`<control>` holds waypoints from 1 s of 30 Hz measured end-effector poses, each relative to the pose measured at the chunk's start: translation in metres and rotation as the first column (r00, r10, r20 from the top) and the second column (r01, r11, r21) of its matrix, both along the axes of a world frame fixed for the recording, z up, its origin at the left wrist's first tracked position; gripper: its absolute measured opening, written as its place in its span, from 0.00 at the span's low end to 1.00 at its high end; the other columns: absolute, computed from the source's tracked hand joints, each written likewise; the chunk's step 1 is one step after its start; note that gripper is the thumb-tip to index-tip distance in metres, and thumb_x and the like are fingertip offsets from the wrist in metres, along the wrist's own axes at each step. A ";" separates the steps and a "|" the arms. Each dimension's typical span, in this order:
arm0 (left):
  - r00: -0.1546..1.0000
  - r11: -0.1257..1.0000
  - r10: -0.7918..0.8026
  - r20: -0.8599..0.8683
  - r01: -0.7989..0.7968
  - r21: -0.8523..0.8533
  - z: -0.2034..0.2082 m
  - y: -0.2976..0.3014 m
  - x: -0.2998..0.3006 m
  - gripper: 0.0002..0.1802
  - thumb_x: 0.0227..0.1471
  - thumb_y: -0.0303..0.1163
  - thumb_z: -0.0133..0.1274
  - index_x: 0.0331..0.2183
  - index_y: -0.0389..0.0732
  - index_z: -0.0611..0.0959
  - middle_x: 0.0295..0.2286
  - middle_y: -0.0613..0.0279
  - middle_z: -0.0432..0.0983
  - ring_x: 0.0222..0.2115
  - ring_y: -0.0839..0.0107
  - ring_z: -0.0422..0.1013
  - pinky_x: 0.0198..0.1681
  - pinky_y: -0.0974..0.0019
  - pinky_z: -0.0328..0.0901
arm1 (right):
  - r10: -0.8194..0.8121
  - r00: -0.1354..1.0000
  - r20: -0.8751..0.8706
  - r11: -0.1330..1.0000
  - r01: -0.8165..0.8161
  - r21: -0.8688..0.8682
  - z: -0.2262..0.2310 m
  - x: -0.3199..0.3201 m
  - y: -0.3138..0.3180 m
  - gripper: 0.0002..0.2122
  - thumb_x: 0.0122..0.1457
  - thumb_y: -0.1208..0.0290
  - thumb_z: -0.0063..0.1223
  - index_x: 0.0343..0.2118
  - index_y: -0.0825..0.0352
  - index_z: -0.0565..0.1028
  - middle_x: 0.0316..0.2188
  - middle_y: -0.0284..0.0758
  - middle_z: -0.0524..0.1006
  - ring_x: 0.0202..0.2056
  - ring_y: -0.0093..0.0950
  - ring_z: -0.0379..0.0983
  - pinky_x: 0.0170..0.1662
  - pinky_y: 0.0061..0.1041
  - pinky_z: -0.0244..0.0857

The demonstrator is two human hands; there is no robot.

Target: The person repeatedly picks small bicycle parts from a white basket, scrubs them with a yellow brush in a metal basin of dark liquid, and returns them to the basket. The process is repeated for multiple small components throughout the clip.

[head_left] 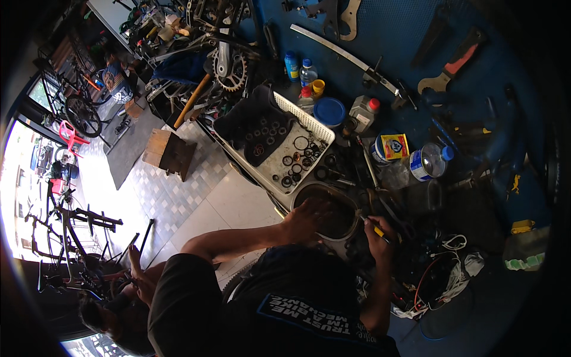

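My left hand (305, 221) reaches over the near left rim of an oval metal basin (344, 237) with a dark inside. Its fingers look stretched out over the basin, dim and a little smeared; I see nothing held in them. At the basin's right side, my right hand (379, 238) is closed around a slim tool with a yellow and black handle (379, 231). The tool's tip points up and left to the basin's rim; its exact kind is unclear. Just beyond the basin, a white plastic basket (326, 132) holds black rings, small round parts and a dark cloth.
Bottles, a blue-lidded tub (329, 111) and a clear bottle with a blue cap (429, 162) stand behind the basin. Bicycle parts (231, 71) pile up at the back left. A wooden block (168, 153) sits on the tiled floor. Other people are at the left; cables (455, 268) lie right.
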State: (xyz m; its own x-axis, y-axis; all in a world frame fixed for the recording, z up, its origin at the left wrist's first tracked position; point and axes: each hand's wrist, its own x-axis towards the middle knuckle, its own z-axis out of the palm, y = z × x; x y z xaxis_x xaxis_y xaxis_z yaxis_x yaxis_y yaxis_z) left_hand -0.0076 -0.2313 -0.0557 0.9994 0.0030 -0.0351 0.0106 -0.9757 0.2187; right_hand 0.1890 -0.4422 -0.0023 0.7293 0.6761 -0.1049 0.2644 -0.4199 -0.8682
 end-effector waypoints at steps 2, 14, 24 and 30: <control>1.000 1.000 -0.001 0.009 0.001 0.019 -0.009 0.000 -0.008 0.42 0.60 0.57 0.59 0.67 0.40 0.75 0.69 0.45 0.64 0.72 0.47 0.58 0.73 0.40 0.55 | 0.002 0.999 -0.038 0.999 -0.004 -0.050 0.000 0.000 -0.001 0.12 0.68 0.67 0.65 0.45 0.72 0.81 0.29 0.32 0.83 0.32 0.17 0.76 0.36 0.23 0.69; 0.996 0.995 -0.064 0.057 0.060 0.076 -0.013 0.000 -0.038 0.22 0.52 0.29 0.57 0.47 0.28 0.86 0.50 0.45 0.81 0.55 0.50 0.76 0.64 0.54 0.70 | 0.053 0.999 -0.008 0.997 -0.052 0.052 -0.016 -0.011 0.005 0.12 0.67 0.67 0.67 0.45 0.71 0.82 0.28 0.34 0.84 0.30 0.18 0.78 0.35 0.23 0.71; 0.905 0.969 -0.192 -0.380 0.114 -0.218 -0.012 0.040 -0.007 0.16 0.52 0.23 0.57 0.44 0.32 0.87 0.43 0.43 0.84 0.48 0.48 0.81 0.55 0.50 0.76 | 0.035 0.999 -0.027 0.998 -0.034 0.044 -0.015 -0.014 0.001 0.12 0.68 0.65 0.66 0.44 0.70 0.83 0.27 0.33 0.84 0.28 0.17 0.77 0.33 0.24 0.70; 0.858 0.883 -0.321 -0.401 0.118 -0.454 -0.027 0.060 0.024 0.16 0.54 0.23 0.57 0.45 0.39 0.88 0.40 0.47 0.86 0.46 0.46 0.81 0.49 0.49 0.75 | 0.041 0.999 -0.016 0.999 -0.040 0.016 -0.016 -0.014 -0.001 0.13 0.67 0.64 0.67 0.44 0.70 0.83 0.27 0.33 0.83 0.27 0.18 0.77 0.33 0.24 0.70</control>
State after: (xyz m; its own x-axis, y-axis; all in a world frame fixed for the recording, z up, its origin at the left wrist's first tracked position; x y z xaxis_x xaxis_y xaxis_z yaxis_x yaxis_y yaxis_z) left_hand 0.0159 -0.1717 -0.0823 0.8405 -0.3300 -0.4297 0.0031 -0.7902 0.6128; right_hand 0.1749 -0.4430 -0.0181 0.6996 0.7067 -0.1053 0.2670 -0.3953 -0.8789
